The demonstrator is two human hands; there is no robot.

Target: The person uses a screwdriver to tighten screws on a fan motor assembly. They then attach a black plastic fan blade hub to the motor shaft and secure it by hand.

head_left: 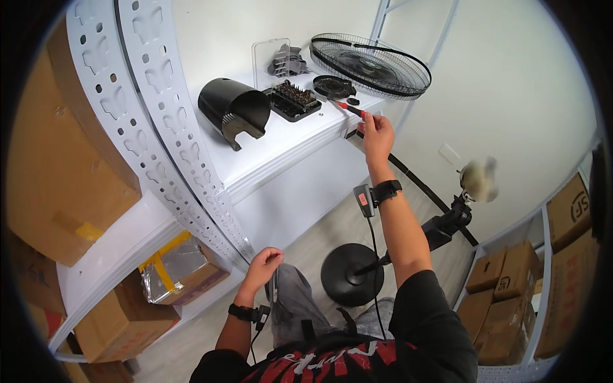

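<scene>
My right hand [379, 137] reaches out to the white shelf, its fingers closed round the handle of a red and black screwdriver [352, 110]. The tool's tip points left, over the shelf top. Close to it lie a round black fan part [333, 86] and a small black cap [353, 101]. An opened bit case [295, 101] with rows of bits sits further left, its clear lid [271, 64] standing up. My left hand [262, 267] hangs low above my leg with its fingers curled together; whatever they may hold is hidden.
A black curved housing [234, 110] rests on the shelf's left, and a wire fan grille [370, 66] at the far end. The fan stand's round base [352, 274] is on the floor; its motor head [479, 180] looks blurred. Cardboard boxes [504, 281] fill the side racks.
</scene>
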